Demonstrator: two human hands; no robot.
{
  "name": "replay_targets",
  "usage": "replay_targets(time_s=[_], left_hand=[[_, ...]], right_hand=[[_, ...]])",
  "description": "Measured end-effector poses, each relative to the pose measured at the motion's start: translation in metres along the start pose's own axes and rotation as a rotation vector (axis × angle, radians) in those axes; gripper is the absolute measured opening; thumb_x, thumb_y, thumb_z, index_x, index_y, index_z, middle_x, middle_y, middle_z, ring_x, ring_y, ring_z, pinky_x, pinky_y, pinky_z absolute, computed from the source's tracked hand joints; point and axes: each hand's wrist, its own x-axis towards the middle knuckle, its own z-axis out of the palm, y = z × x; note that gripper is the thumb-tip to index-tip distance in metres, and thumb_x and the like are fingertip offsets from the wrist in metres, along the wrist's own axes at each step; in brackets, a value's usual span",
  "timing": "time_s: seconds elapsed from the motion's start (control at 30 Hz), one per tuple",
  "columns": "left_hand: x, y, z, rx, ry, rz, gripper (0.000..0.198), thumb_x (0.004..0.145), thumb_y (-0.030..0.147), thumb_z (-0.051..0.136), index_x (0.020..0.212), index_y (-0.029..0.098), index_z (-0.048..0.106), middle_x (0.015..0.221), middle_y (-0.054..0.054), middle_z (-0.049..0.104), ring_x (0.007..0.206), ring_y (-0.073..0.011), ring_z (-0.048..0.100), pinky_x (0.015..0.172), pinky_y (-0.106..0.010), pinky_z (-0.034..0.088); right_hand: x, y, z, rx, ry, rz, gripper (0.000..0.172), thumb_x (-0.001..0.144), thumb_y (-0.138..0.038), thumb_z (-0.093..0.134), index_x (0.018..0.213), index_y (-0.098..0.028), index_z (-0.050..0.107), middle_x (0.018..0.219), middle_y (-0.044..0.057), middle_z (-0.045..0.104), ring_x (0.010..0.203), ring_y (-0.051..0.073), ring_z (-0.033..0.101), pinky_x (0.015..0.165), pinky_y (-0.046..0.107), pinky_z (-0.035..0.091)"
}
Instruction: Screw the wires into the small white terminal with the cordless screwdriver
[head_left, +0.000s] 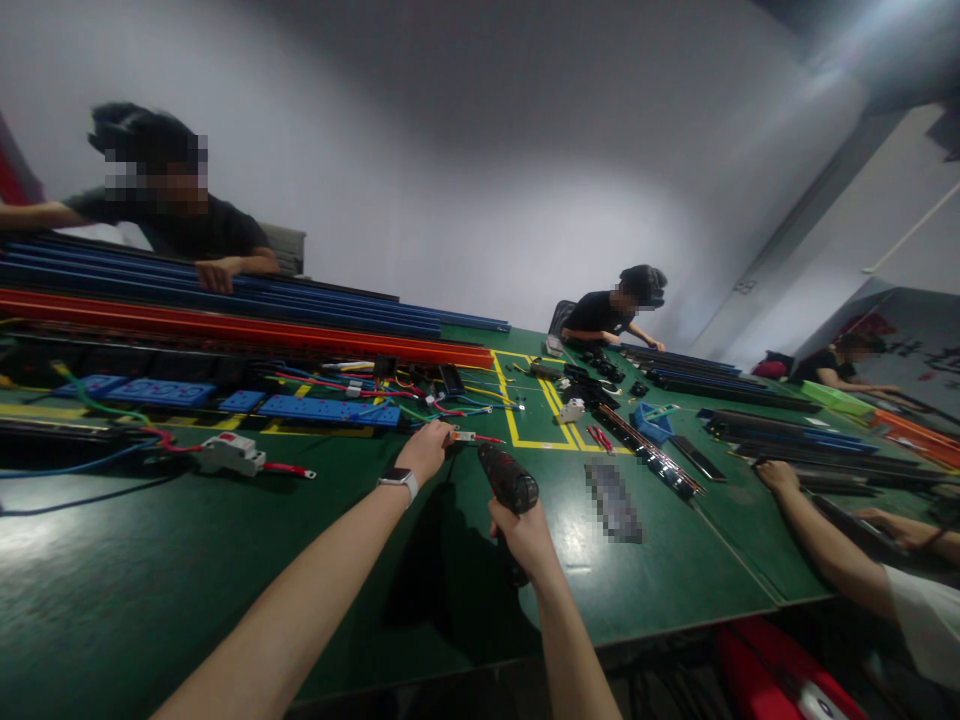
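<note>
My right hand (527,532) is wrapped round the grip of a black cordless drill (510,478), its nose pointing away from me. Just left of the drill, my left hand (426,447) has its fingers closed on a small white circuit breaker (463,436), mostly covered by the fingers. A short red wire (491,440) sticks out of it toward the drill's nose. Another white circuit breaker (231,454), with red wire and a ring terminal on it, lies on the green table (315,570) to the left. Blue socket strips (330,410) lie behind my left hand.
Long orange rails (247,327) and blue rails (337,308) run along the back left. A blue bin (652,422) and a copper-coloured strip (637,440) lie to the right. Co-workers sit across the table and at the right, one person's hand (778,476) resting near dark rails.
</note>
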Motion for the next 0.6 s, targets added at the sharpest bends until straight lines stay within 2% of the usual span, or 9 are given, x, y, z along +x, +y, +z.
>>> replay_targets(time_s=[0.6], left_hand=[[-0.0017,0.0024,-0.0025,-0.029,0.013,0.000,0.030,0.093,0.012,0.047,0.112,0.021,0.069,0.106,-0.009,0.064,0.104,-0.0207,0.059,0.095,-0.032,0.044]], right_hand=[[0.0016,0.0031,0.0011,-0.010,0.017,-0.003,0.008,0.080,-0.027,0.059,0.080,-0.019,0.061,0.058,-0.002,0.060,0.055,0.016,0.059,0.057,0.026,0.044]])
